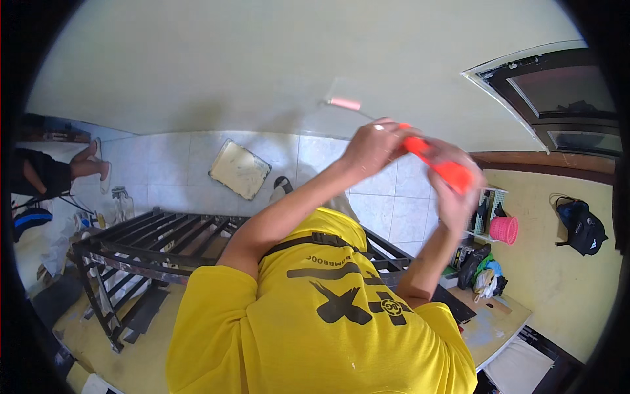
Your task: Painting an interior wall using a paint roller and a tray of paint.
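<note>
A paint roller with a pinkish sleeve [345,103] lies against the pale wall [275,64], its thin metal rod leading back to my hands. My left hand [376,147], a ring on one finger, wraps the front part of the bright orange handle [453,173]. Farther back, my right hand [457,192] is closed around the same handle and looks blurred. On the tiled floor, left of my feet, a paint tray [240,170] holds cream-coloured paint.
A black slatted metal frame [172,236] stands close around me at waist side. At right are a dark-framed window [556,93], a pink basket [504,230] and a hanging backpack [583,224]. Another person's legs [83,165] show at far left, near glass jars [121,202].
</note>
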